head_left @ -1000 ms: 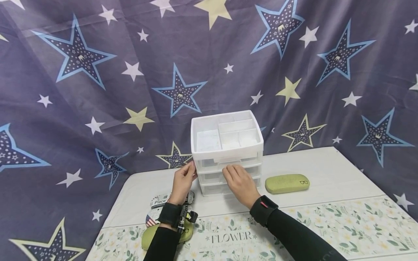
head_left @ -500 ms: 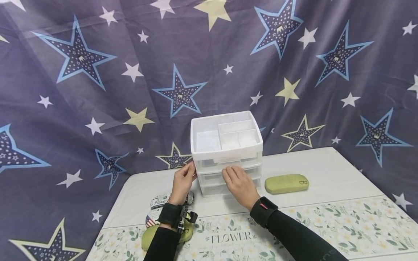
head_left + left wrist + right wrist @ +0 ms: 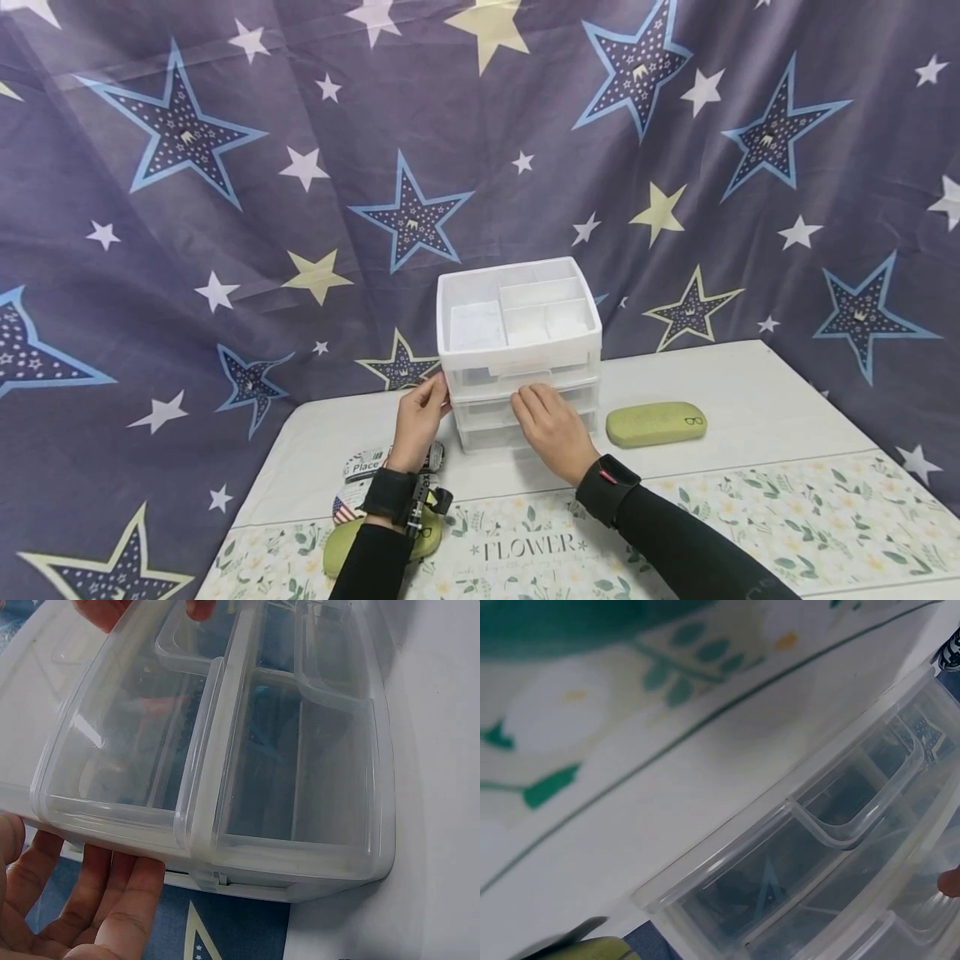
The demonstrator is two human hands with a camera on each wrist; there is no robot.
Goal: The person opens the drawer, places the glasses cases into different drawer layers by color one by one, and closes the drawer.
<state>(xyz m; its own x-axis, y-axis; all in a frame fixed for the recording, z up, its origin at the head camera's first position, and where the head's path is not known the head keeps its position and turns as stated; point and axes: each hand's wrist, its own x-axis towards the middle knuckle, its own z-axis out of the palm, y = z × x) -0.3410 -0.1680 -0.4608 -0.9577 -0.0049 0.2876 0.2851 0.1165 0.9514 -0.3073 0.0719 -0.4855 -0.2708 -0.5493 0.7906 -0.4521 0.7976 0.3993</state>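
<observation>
A white drawer unit (image 3: 465, 358) with clear drawers stands at the back of the table; its top is an open tray with compartments. My left hand (image 3: 418, 421) touches its left side, with fairly straight fingertips (image 3: 142, 881) on the side wall in the left wrist view. My right hand (image 3: 553, 429) is at the front, fingers bent over the handle of the middle drawer (image 3: 124, 765). A fingertip (image 3: 949, 882) shows on that handle in the right wrist view. The bottom drawer (image 3: 300, 780) lies flush below. In the head view the right hand hides part of the drawer fronts.
A green glasses case (image 3: 656, 423) lies right of the unit. Another green case (image 3: 343, 546) is partly behind my left forearm, beside a white and black printed item (image 3: 363, 462). A floral mat (image 3: 787, 517) covers the front, and a star curtain (image 3: 247, 208) hangs behind.
Both hands and the drawer unit hold nearly the same place. The head view has shifted very slightly.
</observation>
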